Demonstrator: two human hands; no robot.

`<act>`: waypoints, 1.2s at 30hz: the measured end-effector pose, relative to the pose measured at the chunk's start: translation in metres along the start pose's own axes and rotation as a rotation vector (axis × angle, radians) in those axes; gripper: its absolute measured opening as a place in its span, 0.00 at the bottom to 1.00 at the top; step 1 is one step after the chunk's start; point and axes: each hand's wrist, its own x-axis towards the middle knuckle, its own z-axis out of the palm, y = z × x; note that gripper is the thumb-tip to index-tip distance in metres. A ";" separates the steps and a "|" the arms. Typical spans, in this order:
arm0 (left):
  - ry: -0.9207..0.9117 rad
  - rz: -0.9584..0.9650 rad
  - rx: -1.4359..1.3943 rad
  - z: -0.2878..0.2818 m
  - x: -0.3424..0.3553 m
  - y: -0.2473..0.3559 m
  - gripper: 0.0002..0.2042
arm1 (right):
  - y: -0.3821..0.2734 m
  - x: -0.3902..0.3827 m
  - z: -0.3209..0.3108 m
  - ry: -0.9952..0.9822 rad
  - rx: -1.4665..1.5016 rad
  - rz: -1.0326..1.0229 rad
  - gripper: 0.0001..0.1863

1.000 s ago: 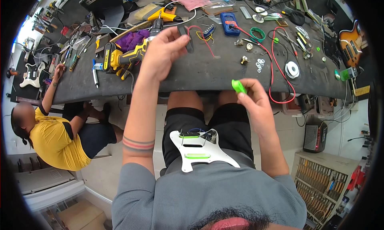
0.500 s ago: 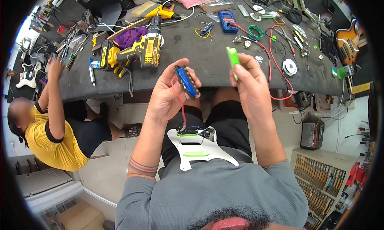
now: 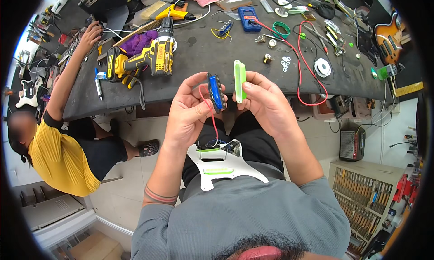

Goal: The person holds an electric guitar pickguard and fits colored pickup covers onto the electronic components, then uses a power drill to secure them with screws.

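Between its fingers and thumb my left hand (image 3: 191, 104) grips a single-coil guitar pickup (image 3: 215, 92), black-edged with a blue-wrapped coil. A red wire (image 3: 212, 117) runs down from it toward the white pickguard (image 3: 219, 162) on my lap. That pickguard carries a green pickup cover (image 3: 218, 171) in one slot. My right hand (image 3: 266, 104) pinches a bright green pickup cover (image 3: 240, 81), long and hollow, its open side turned to the left. Pickup and cover are held upright side by side, a small gap apart.
On the bench (image 3: 199, 56) lie a yellow drill (image 3: 149, 54), a blue multimeter (image 3: 249, 19) with red leads, another blue pickup (image 3: 224, 28), and a white spool (image 3: 322, 67). A person in a yellow shirt (image 3: 63, 153) reaches over the bench at left. An amplifier (image 3: 352, 143) stands at right.
My right hand has brought the green cover left, close to the pickup, and turned its hollow side into view. The pickup has turned more upright. The other person's arm has reached farther right.
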 end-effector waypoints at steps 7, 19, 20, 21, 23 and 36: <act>0.025 0.200 0.302 0.004 -0.001 -0.011 0.27 | 0.008 -0.004 0.020 0.016 -0.323 -0.133 0.17; 0.175 0.272 0.306 0.011 -0.010 -0.018 0.26 | 0.027 -0.001 0.035 0.107 -0.755 -0.486 0.13; 0.200 0.243 0.261 0.014 -0.010 -0.017 0.25 | 0.025 -0.002 0.036 0.103 -0.892 -0.524 0.13; 0.226 0.214 0.216 0.016 -0.011 -0.017 0.24 | 0.024 -0.002 0.037 0.106 -0.891 -0.522 0.13; 0.201 0.225 0.207 0.007 -0.011 -0.021 0.23 | 0.025 -0.002 0.039 0.102 -1.004 -0.635 0.13; 0.094 0.265 -0.022 -0.011 -0.013 -0.037 0.21 | 0.038 0.005 0.040 0.090 -1.098 -0.759 0.14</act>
